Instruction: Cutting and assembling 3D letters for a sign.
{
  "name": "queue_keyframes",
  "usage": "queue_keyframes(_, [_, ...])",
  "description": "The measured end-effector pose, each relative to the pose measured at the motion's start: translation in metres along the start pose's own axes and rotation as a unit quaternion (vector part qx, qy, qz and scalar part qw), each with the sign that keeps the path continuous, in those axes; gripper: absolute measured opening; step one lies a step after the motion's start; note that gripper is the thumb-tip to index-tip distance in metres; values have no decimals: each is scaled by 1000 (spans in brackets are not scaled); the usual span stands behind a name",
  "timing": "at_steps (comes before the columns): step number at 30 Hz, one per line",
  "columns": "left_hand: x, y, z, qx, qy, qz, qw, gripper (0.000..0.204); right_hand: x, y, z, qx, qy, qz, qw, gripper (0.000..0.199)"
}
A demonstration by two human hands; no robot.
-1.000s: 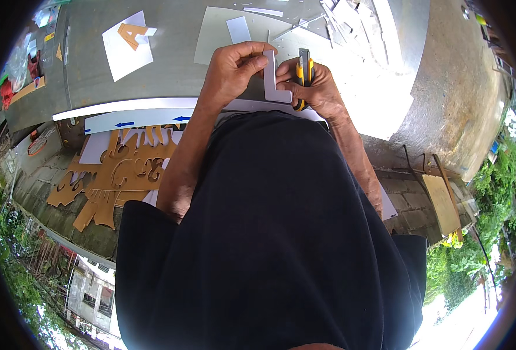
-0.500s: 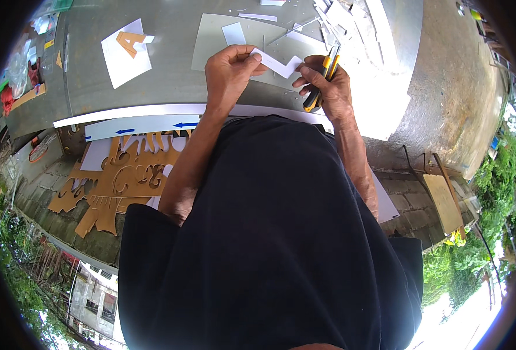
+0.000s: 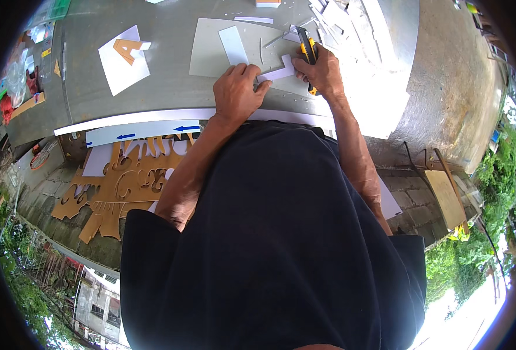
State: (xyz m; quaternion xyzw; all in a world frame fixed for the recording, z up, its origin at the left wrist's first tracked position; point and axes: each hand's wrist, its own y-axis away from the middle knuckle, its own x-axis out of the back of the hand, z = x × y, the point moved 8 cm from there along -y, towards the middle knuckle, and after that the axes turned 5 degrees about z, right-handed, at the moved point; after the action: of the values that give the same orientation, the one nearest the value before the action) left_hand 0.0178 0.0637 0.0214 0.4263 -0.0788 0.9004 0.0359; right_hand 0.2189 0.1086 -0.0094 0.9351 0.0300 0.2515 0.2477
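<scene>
A white L-shaped piece of board lies low over the grey sheet on the metal table. My left hand pinches its left end between thumb and fingers. In my right hand is a yellow and black utility knife, its top pointing away from me. The fingertips of that hand are by the raised right end of the piece; whether they touch it, I cannot tell. A pale rectangular strip rests just beyond my left knuckles.
On the left, a brown letter A lies on a white sheet. White offcuts are heaped at the far right. A long white strip runs along the table's near edge. Below it lie brown cut-out boards.
Both hands have lowered the white piece to the sheet, and its right arm now points away. The knife has swung upright and moved farther off. My left hand has turned palm down.
</scene>
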Motion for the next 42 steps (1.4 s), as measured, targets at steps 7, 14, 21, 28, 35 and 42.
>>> queue_keyframes(7, [-11,-5,20,-113,3,7,994,43,25,31,11,-38,-15,88,995,46])
queue_keyframes(14, [17,-19,-30,92,-163,66,980,73,23,71,42,-75,-136,97,983,30])
queue_keyframes(21, [27,-13,-59,144,-47,89,984,73,10,75,37,-38,-41,66,996,36])
queue_keyframes(28, [30,-3,-77,246,95,51,963,23,8,7,-12,34,18,26,999,38])
queue_keyframes(35, [13,15,-36,269,355,2,895,20,13,-22,-44,49,-123,-3,991,38])
queue_keyframes(42, [-28,19,-17,279,348,-17,895,16,18,38,-11,23,-65,65,995,31])
